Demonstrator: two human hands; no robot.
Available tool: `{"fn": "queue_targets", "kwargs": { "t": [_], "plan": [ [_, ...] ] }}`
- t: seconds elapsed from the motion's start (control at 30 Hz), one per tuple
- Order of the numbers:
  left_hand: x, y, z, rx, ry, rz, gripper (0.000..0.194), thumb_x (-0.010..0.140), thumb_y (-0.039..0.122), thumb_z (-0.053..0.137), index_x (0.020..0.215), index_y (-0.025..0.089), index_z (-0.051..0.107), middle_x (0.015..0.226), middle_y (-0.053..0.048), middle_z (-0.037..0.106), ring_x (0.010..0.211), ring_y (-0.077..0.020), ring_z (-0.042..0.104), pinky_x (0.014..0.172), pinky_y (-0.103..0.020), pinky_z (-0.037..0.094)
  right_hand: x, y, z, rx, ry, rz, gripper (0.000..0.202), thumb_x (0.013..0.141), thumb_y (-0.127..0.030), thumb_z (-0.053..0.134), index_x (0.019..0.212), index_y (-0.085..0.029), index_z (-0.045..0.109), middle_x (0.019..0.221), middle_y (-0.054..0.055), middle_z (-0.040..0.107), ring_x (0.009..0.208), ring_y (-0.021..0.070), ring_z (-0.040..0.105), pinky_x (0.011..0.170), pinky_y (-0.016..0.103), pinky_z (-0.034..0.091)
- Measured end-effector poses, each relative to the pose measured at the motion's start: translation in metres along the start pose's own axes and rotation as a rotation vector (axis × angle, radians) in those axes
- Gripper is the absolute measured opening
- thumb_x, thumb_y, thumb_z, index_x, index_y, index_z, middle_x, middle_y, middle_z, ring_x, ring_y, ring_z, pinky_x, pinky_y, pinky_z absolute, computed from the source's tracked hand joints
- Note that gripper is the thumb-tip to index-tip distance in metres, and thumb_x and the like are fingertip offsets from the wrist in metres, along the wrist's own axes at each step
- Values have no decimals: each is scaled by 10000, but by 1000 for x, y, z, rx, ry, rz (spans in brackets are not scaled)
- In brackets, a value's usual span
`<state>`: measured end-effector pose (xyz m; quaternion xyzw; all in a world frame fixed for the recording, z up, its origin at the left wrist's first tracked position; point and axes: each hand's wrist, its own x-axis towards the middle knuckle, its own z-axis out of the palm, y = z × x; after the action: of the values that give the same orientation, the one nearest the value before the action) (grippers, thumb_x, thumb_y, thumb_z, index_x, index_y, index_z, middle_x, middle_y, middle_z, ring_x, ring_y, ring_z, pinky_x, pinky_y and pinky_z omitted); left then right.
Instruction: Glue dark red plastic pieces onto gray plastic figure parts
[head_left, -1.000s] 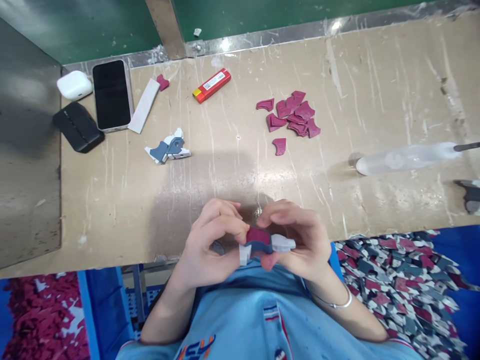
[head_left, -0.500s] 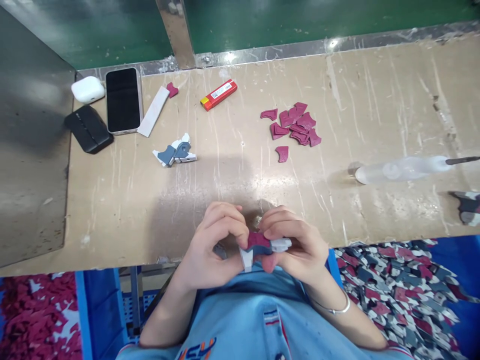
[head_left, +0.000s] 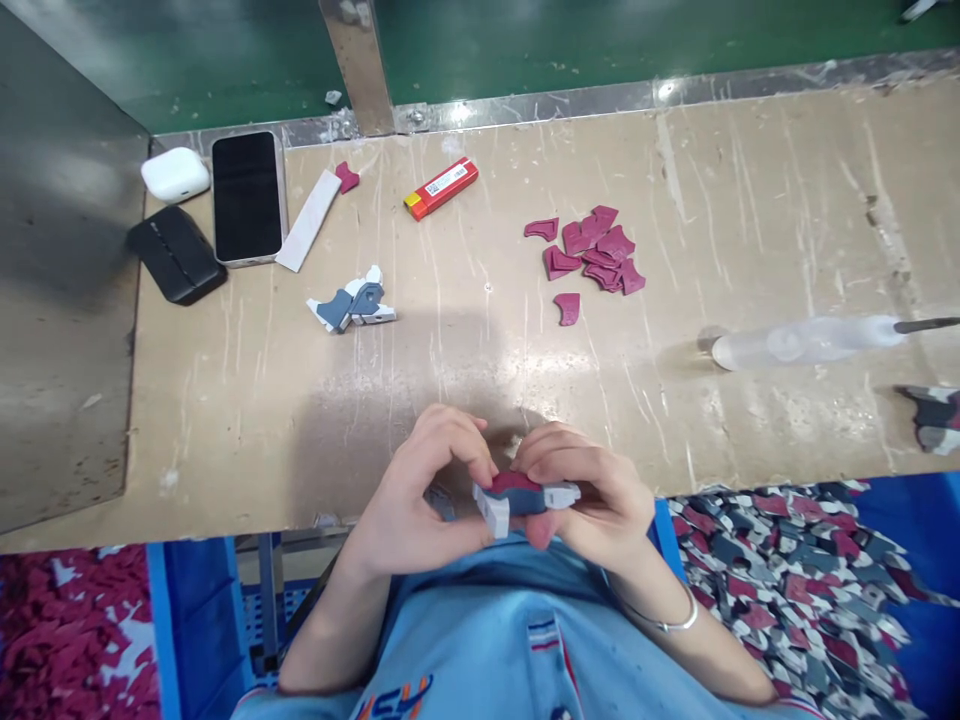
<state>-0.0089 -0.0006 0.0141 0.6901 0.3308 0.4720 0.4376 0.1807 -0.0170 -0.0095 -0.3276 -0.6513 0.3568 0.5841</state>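
Observation:
Between my hands, over the table's front edge, is a small part (head_left: 517, 497) in maroon, dark grey and light grey. My left hand (head_left: 427, 495) pinches its left end between thumb and fingers. At its right end, my right hand (head_left: 592, 490) grips it, fingertips on top and thumb below. A loose pile of maroon pieces (head_left: 600, 250) lies farther back on the table, with a single maroon piece (head_left: 568, 309) just in front of it. Grey and white parts (head_left: 352, 302) lie together to the left.
Along the back left are a white case (head_left: 175, 175), a black case (head_left: 177, 256), a phone (head_left: 246, 200), a pale strip (head_left: 308, 222) and a red lighter-like object (head_left: 441, 189). A translucent bottle (head_left: 806, 342) lies right. Blue bins (head_left: 199, 620) of pieces stand below the table.
The held part has tilted, showing more of its grey side and less of the maroon top. Both hands keep their grip and have barely moved.

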Motion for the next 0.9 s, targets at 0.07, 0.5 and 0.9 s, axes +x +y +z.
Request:
{"fn": "queue_targets", "kwargs": {
  "t": [0.07,0.5,0.9],
  "plan": [
    [1,2,0,43,29,53,276,861,200,871,883,257,601,758,39,693,674,-158,646,867,-368,658,1,-2,0,-5,0,20,279,1012,-512,776,1043,-241,715,785,18,768,678,190,742,648,337,649],
    [-2,6,21,-79,170,-58,333,959,448,856,876,256,597,668,67,484,462,-84,399,403,-184,377,14,-8,-5,-157,-42,-109,225,1096,-445,663,1165,-232,681,831,37,758,671,177,674,593,295,583],
    [12,-4,26,-17,15,25,219,916,316,918,1055,231,772,956,-62,833,949,-239,824,862,-354,690,7,-13,-31,-102,22,-39,251,954,-388,875,1084,-227,733,907,36,832,819,185,816,696,299,686]
  ]
}}
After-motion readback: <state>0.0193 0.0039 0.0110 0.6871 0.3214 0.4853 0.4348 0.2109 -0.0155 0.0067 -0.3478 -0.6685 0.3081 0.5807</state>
